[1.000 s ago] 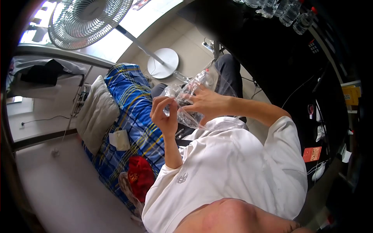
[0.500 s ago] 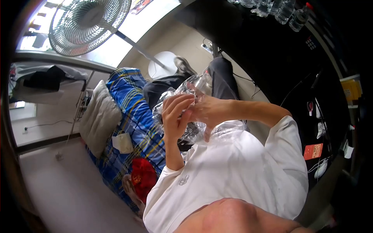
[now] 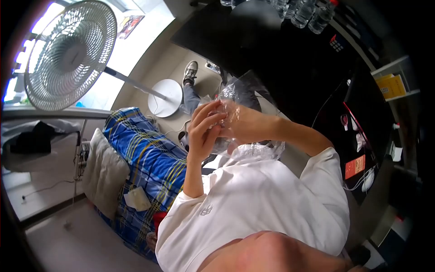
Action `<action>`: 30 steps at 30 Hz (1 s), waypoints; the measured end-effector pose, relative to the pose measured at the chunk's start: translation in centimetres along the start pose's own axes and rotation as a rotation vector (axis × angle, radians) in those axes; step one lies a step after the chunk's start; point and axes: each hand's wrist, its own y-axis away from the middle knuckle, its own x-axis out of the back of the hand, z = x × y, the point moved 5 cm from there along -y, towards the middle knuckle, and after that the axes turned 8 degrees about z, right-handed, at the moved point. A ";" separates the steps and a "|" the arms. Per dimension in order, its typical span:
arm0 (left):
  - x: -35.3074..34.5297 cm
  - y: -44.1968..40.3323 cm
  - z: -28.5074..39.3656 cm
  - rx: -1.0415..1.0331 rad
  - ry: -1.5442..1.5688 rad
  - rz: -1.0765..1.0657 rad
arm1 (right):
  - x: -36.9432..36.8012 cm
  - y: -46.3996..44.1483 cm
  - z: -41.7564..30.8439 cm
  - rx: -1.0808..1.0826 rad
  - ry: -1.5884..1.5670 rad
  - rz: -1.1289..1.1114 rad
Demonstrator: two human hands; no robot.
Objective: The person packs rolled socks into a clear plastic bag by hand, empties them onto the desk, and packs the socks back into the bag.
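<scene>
A crinkled clear plastic bag is held in front of my white shirt, rising beyond my hands and hanging loose down by the shirt hem. My left hand has its fingers bent and closed on the plastic, right against my other hand. Coming in from the right, my right hand has plastic lying over its fingers; whether it is inside the bag I cannot tell. Its thumb shows partly below, and the other fingers are hidden behind my left hand and the plastic.
A standing fan is at upper left on its round white base. A blue plaid cover and a grey cushion lie left. The black desk holds water bottles, a red card and a white mouse.
The camera view has shifted, so the fan and bedding sit further left. One foot now stretches out near the fan base. The plastic stands up higher past my hands, which stay together.
</scene>
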 end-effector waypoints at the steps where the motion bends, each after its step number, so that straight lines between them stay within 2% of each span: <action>1: -0.5 -0.3 -0.3 0.019 0.060 -0.020 | 0.6 0.5 0.4 -0.049 0.018 0.058; 3: -1.2 -0.4 -1.4 0.022 0.121 -0.020 | 2.1 1.3 0.7 -0.071 0.011 0.016; 5: -1.5 0.2 -2.7 0.172 0.242 0.103 | 4.3 2.2 0.9 -0.094 -0.049 0.122; 6: -1.5 0.4 -3.2 0.160 0.272 0.167 | 5.9 2.8 1.3 -0.045 -0.066 0.202; 7: -1.4 0.8 -4.0 0.166 0.309 0.227 | 7.1 3.7 1.9 -0.051 -0.069 0.181; 10: -0.9 2.6 -6.8 0.294 0.399 0.334 | 12.2 8.6 6.8 -0.374 -0.125 0.591; 12: -0.6 3.3 -7.8 0.352 0.434 0.381 | 13.1 12.5 10.2 -0.650 0.147 0.648; 14: 0.0 3.4 -8.7 0.381 0.440 0.419 | 10.9 16.8 13.2 -0.969 0.500 0.538; 16: 0.9 3.6 -9.2 0.446 0.381 0.507 | 7.9 20.8 15.9 -1.159 0.638 0.391; 18: 1.7 3.3 -9.1 0.437 0.385 0.550 | 5.2 23.7 18.3 -1.261 0.485 0.327; 22: 3.1 3.1 -9.1 0.390 0.353 0.607 | 5.1 22.1 18.1 -1.201 0.355 0.354; 24: 3.4 2.9 -8.5 0.360 0.253 0.587 | 6.3 19.4 17.3 -1.018 0.102 0.462; 25: 3.3 2.8 -8.3 0.359 0.249 0.596 | 7.4 17.9 16.7 -1.008 0.101 0.459; 27: 3.1 2.7 -7.4 0.291 0.256 0.578 | 9.6 12.7 13.5 -0.778 -0.112 0.529; 29: 3.2 2.8 -6.8 0.307 0.220 0.568 | 10.8 9.3 11.9 -0.705 -0.229 0.527; 30: 3.2 2.7 -6.5 0.286 0.217 0.560 | 11.1 7.0 10.7 -0.542 -0.270 0.457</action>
